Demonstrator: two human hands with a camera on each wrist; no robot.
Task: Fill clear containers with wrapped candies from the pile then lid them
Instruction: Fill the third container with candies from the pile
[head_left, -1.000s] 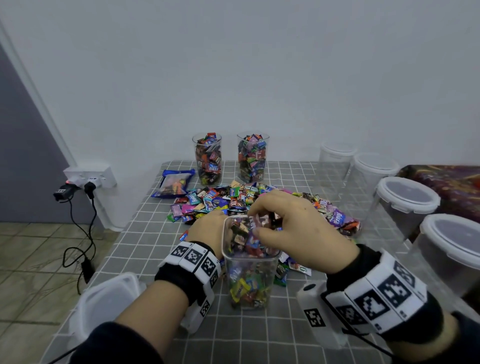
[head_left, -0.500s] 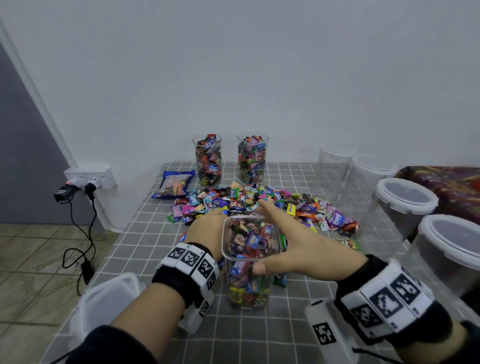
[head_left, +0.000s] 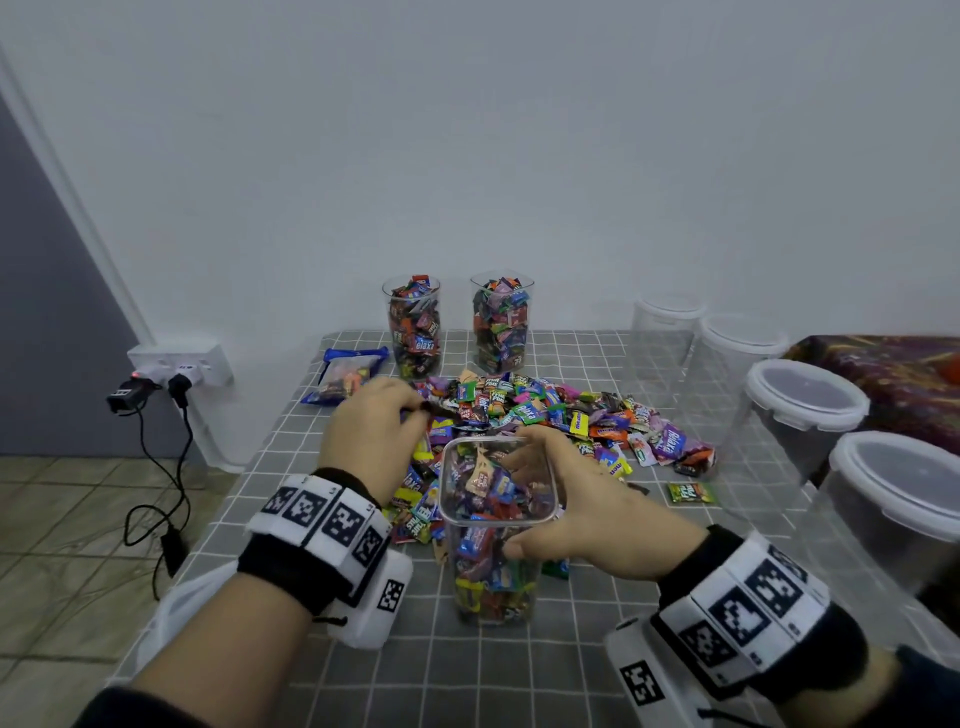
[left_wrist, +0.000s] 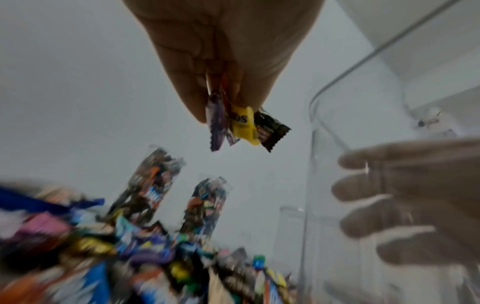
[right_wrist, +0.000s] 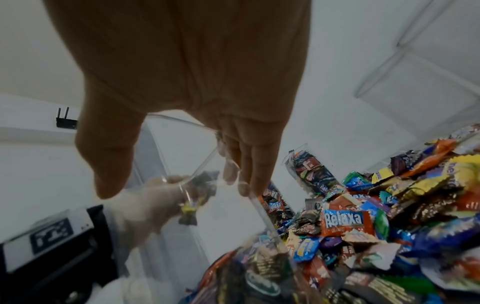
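Grey checked tablecloth (head_left: 519, 675) carries the near container (head_left: 496, 566), almost brimming with wrapped candies, right hand (head_left: 587, 514) gripping it. Left hand (head_left: 371, 441) pinches a few candies (left_wrist: 241, 127) beside the pile (head_left: 561, 415). Two full containers (head_left: 413, 325) stand behind.

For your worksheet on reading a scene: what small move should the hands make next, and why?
Probably carry the left hand over the open container and drop its pinched candies in. The right hand grips that container near the rim, and it is nearly full, with no lid on it.
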